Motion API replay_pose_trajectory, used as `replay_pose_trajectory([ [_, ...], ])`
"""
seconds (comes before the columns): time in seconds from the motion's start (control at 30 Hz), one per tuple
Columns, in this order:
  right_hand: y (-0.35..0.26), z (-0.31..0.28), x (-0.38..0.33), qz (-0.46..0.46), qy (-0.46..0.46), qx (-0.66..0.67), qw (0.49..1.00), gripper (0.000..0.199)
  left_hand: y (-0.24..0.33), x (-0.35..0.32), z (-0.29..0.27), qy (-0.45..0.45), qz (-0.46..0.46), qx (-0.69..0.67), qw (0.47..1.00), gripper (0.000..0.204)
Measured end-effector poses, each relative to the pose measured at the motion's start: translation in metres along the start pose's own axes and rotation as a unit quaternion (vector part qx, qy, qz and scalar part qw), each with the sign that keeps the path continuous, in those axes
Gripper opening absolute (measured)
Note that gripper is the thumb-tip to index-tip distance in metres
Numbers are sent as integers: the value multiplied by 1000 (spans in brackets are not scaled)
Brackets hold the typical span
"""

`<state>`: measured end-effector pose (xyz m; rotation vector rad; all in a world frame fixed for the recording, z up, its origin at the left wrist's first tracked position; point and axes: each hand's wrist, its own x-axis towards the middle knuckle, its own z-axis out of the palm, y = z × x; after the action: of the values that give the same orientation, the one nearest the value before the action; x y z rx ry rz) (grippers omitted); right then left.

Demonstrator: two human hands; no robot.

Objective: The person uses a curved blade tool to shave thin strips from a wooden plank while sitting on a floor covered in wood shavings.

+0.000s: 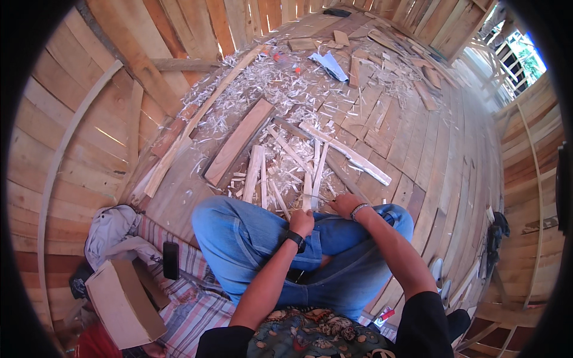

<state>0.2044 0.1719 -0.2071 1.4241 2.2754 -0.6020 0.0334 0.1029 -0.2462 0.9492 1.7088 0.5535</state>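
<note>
Wrapped firmly, with no visible gap, in the left grip (301, 223): the near end of a pale wood strip (307, 200), just above the crossed legs and pointing away from the body. Curled closed in the right grip (344, 206): apparently the handle of a thin knife (317, 196), its blade crossing the strip. Chief risk, in judgement: a skid of the blade into the left grip, close beside the cut, through a knot or uneven pressure. Also possible: a nick to the jeans (230, 230) from an overrun stroke, or a jolt against loose sticks (263, 182) lying near. Hidden: knife handle, inside the right fist; strip's near end, behind fingers. Hard to make out: facing of the cutting edge, depth of any bite, far end of the strip against pale shavings (286, 173).
</note>
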Motion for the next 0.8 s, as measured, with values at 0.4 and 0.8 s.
replay_pose_trajectory([
  [0.4, -16, -4, -13, 47, 51, -20, 997, 49, -11, 7, 7, 5, 11, 57, 998, 41],
  [0.8, -38, 4, -15, 116, 105, -8, 988, 43, -20, 17, 14, 29, 22, 99, 994, 42],
])
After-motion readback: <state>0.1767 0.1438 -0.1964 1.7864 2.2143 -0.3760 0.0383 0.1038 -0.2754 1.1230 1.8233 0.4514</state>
